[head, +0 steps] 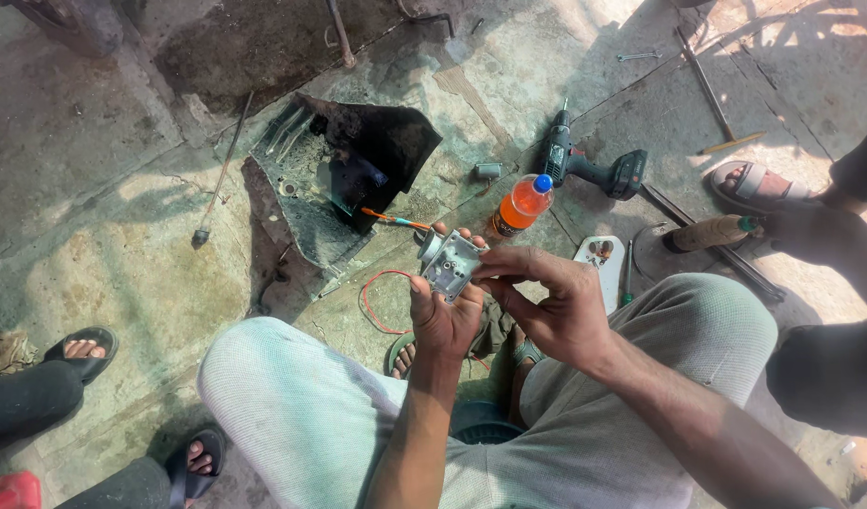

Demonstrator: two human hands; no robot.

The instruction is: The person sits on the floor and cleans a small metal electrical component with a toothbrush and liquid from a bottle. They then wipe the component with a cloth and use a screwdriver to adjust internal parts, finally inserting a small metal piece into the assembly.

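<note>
Head view, read from left to right. At lower left, sandalled feet (80, 347) of bystanders rest on the stone floor (94, 170). At upper centre lies a dark, dirty panel (344, 174), with a red wire loop (377, 302) below it. At centre, we see the left hand (443, 320) clasped around a small grey metal housing (452, 264), gripping it from below; the right hand (551, 306) pinches the housing's right edge with its fingertips (482, 273). The housing is held above the knees, its open face toward the camera and its long axis tilted from lower left to upper right. We judge the work to be at an inspection stage, with refitting still ahead. Further right stand an orange bottle (520, 205), a cordless drill (589, 165) and a white plate (600, 264).
</note>
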